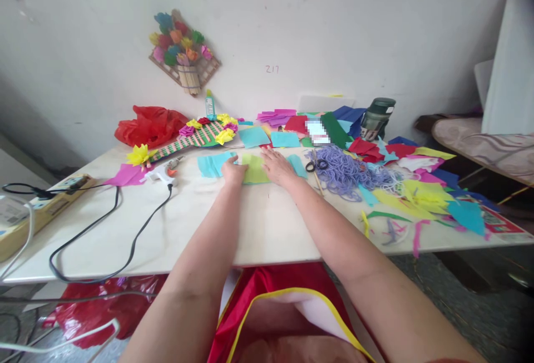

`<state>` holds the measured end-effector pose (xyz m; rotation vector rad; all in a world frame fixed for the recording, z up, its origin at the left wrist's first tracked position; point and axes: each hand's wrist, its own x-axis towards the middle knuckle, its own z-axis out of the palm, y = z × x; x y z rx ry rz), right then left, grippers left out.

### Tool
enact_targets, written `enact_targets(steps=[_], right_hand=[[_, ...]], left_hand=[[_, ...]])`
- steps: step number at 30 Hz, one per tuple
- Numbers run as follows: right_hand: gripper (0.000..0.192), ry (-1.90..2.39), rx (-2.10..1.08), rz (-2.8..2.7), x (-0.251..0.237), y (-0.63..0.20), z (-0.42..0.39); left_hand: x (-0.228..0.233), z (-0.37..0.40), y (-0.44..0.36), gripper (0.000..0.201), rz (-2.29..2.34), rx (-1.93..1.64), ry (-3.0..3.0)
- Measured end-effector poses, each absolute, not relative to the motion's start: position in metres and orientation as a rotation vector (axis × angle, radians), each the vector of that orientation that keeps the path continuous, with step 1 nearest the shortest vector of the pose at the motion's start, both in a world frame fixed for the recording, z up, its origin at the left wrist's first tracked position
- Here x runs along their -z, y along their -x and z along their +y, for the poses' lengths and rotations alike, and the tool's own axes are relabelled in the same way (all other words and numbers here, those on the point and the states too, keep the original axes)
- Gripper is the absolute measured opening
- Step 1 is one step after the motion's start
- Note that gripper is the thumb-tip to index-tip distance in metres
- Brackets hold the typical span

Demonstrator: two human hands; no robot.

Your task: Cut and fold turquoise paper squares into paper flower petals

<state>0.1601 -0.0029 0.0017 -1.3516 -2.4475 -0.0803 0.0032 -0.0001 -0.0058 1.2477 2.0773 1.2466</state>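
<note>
A yellow-green piece of crepe paper point(256, 170) lies flat on the table between my hands, with a blue piece point(211, 166) to its left and another blue piece point(297, 166) to its right. My left hand point(233, 171) rests where the left blue piece meets the yellow-green one, thumb apart from the fingers. Across the right part of the yellow-green paper, my right hand point(277, 167) lies with fingers stretched out. Neither hand grips anything visible. Black-handled scissors point(316, 166) lie right of my right hand. Two blue sheets point(285, 139) lie just beyond.
A hot glue gun point(161, 172) with a black cord lies left, near a power strip point(45, 207). Behind it is a guitar-shaped craft point(196, 139) with paper flowers. Purple yarn point(346, 171), paper scraps point(421, 196) and a dark bottle point(377, 118) occupy the right side.
</note>
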Motion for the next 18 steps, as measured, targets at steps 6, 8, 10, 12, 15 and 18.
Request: enact_targets(steps=[6, 8, 10, 12, 15, 18], right_hand=[[0.064, 1.441, -0.301, -2.655, 0.012, -0.144, -0.010], [0.065, 1.453, -0.310, -2.650, 0.013, -0.144, -0.012], [0.066, 1.448, -0.311, -2.650, 0.013, -0.144, -0.012], [0.067, 1.448, -0.310, -2.652, 0.013, -0.144, -0.012], [0.068, 1.444, -0.309, -2.654, 0.014, -0.145, -0.011], [0.067, 1.432, -0.307, -2.658, 0.015, -0.144, -0.010]], left_hand=[[0.006, 0.003, -0.003, 0.058, 2.124, -1.202, -1.252], [0.006, 0.004, -0.003, 0.057, 2.135, -1.201, -1.246], [0.006, 0.004, -0.004, 0.055, 2.141, -1.204, -1.236], [0.007, 0.005, -0.004, 0.054, 2.142, -1.210, -1.233], [0.007, 0.005, -0.004, 0.053, 2.131, -1.224, -1.237], [0.007, 0.004, -0.004, 0.053, 2.132, -1.226, -1.239]])
